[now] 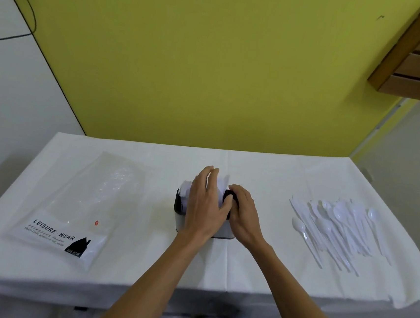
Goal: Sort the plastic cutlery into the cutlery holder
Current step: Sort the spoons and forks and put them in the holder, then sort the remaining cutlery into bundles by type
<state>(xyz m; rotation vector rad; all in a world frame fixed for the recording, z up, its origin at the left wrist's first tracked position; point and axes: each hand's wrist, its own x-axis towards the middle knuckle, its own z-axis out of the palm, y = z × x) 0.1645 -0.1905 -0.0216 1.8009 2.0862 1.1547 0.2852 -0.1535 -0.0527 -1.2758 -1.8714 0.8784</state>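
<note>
A person's 2 bare forearms reach across a white-clothed table [218, 270] to the cutlery holder [180, 218] standing at its middle. The right hand [244, 213] curls its fingers over the holder's dark right rim, gripping it. The left hand [205, 204] stretches its fingers over the white cutlery [185, 189] standing in the holder; whether it grips any piece cannot be told. A clear printed plastic bag [81, 205] lies well to the left, and a loose pile of white spoons and knives [338, 227] to the right. A yellow wall [199, 68] rises behind.
</note>
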